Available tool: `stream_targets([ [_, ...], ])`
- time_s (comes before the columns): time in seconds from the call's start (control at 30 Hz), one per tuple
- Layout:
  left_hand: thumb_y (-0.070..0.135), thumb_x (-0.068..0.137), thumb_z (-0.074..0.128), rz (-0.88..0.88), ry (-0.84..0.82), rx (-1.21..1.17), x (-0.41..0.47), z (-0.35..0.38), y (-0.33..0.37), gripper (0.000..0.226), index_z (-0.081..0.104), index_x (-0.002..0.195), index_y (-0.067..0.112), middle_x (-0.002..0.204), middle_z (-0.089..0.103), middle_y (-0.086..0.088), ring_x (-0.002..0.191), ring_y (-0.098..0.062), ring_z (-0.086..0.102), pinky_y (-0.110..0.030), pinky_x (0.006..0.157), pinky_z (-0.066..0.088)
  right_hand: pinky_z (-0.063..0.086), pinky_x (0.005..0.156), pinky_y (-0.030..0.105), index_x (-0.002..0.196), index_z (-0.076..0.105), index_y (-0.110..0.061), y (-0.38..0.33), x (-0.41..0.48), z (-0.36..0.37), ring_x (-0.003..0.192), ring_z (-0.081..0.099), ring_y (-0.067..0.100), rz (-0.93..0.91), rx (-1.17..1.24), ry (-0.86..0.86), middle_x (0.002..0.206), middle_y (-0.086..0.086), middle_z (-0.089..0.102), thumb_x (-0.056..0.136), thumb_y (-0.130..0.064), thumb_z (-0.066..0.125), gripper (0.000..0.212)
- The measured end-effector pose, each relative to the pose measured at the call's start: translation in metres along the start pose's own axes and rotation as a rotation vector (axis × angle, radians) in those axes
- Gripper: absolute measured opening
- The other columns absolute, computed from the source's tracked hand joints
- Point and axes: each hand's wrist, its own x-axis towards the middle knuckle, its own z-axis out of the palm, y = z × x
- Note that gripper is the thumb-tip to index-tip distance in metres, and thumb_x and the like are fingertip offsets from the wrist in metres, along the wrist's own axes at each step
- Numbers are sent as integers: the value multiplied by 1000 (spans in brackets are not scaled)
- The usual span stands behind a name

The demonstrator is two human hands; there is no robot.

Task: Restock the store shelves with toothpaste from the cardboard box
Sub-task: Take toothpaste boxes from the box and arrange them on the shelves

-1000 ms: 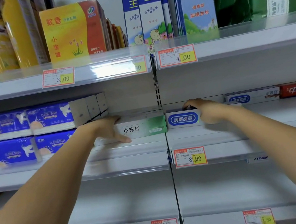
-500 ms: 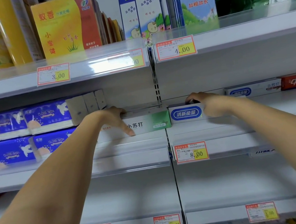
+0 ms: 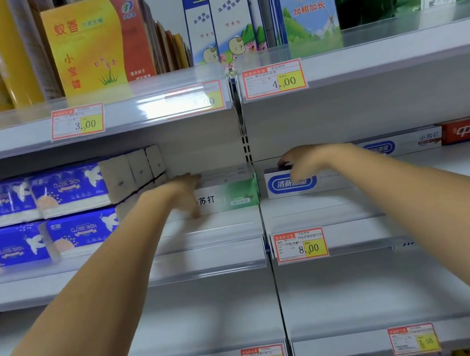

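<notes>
- Reaching up to the middle shelf (image 3: 339, 208), the left hand (image 3: 189, 195) gripped the green toothpaste box (image 3: 230, 196), fingers curled over its top and thumb down its front. Blur hid how firm that hold was.
- The right hand (image 3: 301, 161) was curled over the top of the blue toothpaste box (image 3: 292, 183), which lay on the same shelf just across the upright post (image 3: 245, 145).
- Both boxes lay lengthwise, almost end to end, so sliding either one sideways could have jammed it against the other.
- The green toothpaste box sat just beside the tissue packs (image 3: 68, 196), and a shove leftward could have knocked that stack askew.
- With both arms stretched high, a loose grip could have let a box slip off the shelf's front edge.
- The cardboard box was out of view.
</notes>
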Motion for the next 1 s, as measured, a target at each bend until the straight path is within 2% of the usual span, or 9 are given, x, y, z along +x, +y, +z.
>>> stream_targets([
  [0.13,18,83,59,0,89,-81,1,25,12,77,19,149,17,153,26,-10,140,-35,22,-52,113,23,53,85,37,128,52,-6,-26,19,7,108,61,30,-12,-24,-7,121,15,59,80,-15,59,49],
  [0.23,17,80,58,13,147,-163,2,33,9,78,21,149,20,154,26,-7,140,-34,23,-55,113,20,40,60,26,86,57,-7,-39,30,15,74,55,24,-32,-60,-2,85,11,56,81,-13,55,8],
  [0.3,21,78,62,38,186,-198,1,36,9,80,23,148,21,152,28,-6,139,-33,23,-53,114,17,33,55,25,70,47,-13,-42,36,20,63,43,17,-8,-76,21,72,4,46,82,-16,56,15],
  [0.47,55,78,66,83,226,-310,2,36,13,85,28,146,23,152,29,-3,139,-30,24,-47,115,21,44,65,27,80,48,-15,-44,41,24,75,52,20,-20,-152,58,85,5,54,78,-29,57,17],
  [0.63,46,82,66,50,230,-234,-4,33,23,73,34,143,21,148,36,-9,134,-30,32,-46,115,22,37,65,27,70,44,-11,-44,24,18,78,47,25,-81,-122,166,78,6,46,87,-23,52,22],
  [0.77,24,89,63,229,433,-421,-51,25,70,55,43,139,13,137,51,-10,124,-23,47,-23,100,32,45,84,28,105,66,-9,-24,-25,14,102,56,28,-259,144,487,113,13,57,87,-17,57,22],
  [0.87,20,92,58,456,721,-639,-108,29,118,30,59,121,14,115,61,4,103,-1,51,-4,87,34,43,66,18,89,62,-11,-2,-84,26,73,56,6,-361,400,701,82,-1,61,89,-24,61,13],
  [0.93,21,92,56,562,727,-776,-140,43,150,13,65,98,13,97,66,6,90,-4,58,-15,84,45,36,54,14,75,56,-13,18,-123,43,54,46,3,-361,483,754,60,-8,51,88,-29,64,22],
  [1.0,27,93,55,614,636,-822,-163,70,180,27,61,74,10,74,62,1,73,-13,58,-28,70,47,30,51,16,65,50,-15,43,-158,65,49,39,7,-305,491,742,51,-7,42,87,-37,64,34],
])
